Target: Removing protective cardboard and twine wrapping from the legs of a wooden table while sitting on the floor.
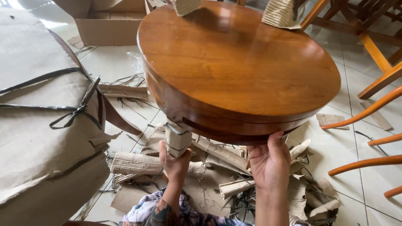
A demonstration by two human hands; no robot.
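A round wooden tabletop (234,67), glossy brown, is held up in front of me and fills the upper middle of the view. My right hand (270,161) supports its near rim from below, thumb against the edge. My left hand (175,161) grips a leg wrapped in corrugated cardboard (178,140) that sticks down from the table's underside. Two more cardboard-wrapped legs (281,13) show past the far edge.
A large object wrapped in brown paper and tied with black straps (46,121) stands at the left. Torn corrugated cardboard scraps (217,167) litter the tiled floor below. An open cardboard box (106,25) sits at the back. Orange wooden chair parts (372,109) are at the right.
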